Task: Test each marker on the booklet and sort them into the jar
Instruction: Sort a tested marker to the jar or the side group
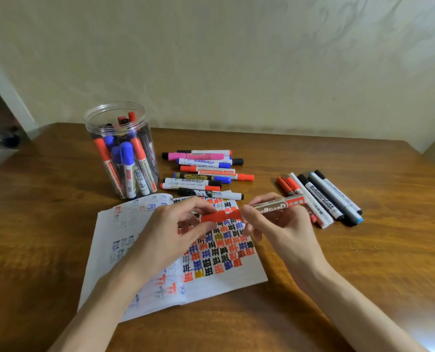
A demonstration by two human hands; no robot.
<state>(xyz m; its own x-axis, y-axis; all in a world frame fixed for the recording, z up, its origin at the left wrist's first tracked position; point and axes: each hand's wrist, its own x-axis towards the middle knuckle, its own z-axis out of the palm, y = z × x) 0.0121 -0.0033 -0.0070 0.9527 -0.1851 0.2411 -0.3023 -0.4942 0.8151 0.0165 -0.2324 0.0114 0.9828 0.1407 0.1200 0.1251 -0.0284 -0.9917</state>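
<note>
The red marker point(272, 205) is held in the air at the centre of the frame, lying nearly level just above the top edge of the open booklet point(224, 283). Its printed barrel points toward the right of the frame and its red cap point(219, 215) toward the left. The cap is blurred, so I cannot tell whether it is fully seated on the barrel or slightly off it.

The left hand point(170, 232) pinches the cap between thumb and curled fingers, palm turned inward. The right hand point(279, 224) grips the barrel, thumb on the near side and fingers wrapped over the far side. The 2 hands sit close together, almost touching at the cap's joint. Both bare forearms rise from the bottom edge of the frame and converge toward the centre.

The booklet lies flat on the wooden table point(312, 288); its right page is covered with rows of red, blue, black and yellow test marks.

The clear jar point(102, 118) stands upright in the upper left, just beyond the booklet's far corner, with red, blue and black markers point(127, 163) standing inside. A loose pile of markers point(206, 174) lies just right of the jar. A separate row of markers point(323, 196) lies at the right, near the right hand.
</note>
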